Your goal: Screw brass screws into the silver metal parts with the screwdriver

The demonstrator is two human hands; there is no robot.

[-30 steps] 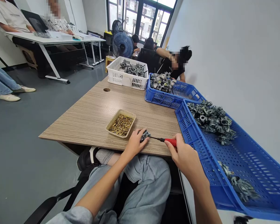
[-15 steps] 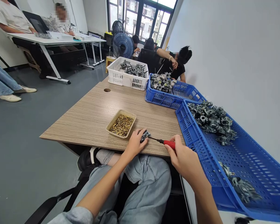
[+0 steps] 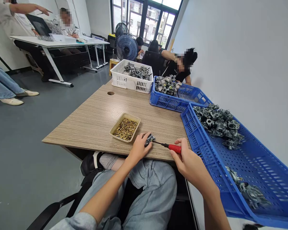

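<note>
One metal part [image 3: 149,140] is at the centre of my feed, just below the middle, over the near edge of the wood-grain table [image 3: 91,121]. I see the left hand [image 3: 141,145] grasping it, fingers curled round its sides. The right hand [image 3: 189,161] is closed on a red screwdriver [image 3: 175,148], whose dark shaft reaches the part; I cannot tell whether its tip is seated.

Just beyond the left hand sits a tub [image 3: 112,132] of brass pieces [image 3: 126,129]. Farther up the table I make out a round hole [image 3: 110,93], then a white crate [image 3: 132,83] at the top centre. A small blue crate [image 3: 166,101] adjoins it, and a large blue crate [image 3: 254,166] runs down the right side; all three hold metal parts.

Around that, I have a pale wall [image 3: 242,64] at the upper right, a person in black [image 3: 168,70] bent before it, fans [image 3: 126,47] below a window [image 3: 144,19], grey floor [image 3: 86,80] at left, and people [image 3: 15,24] at a white table [image 3: 31,40] in the upper left, one arm outstretched.
</note>
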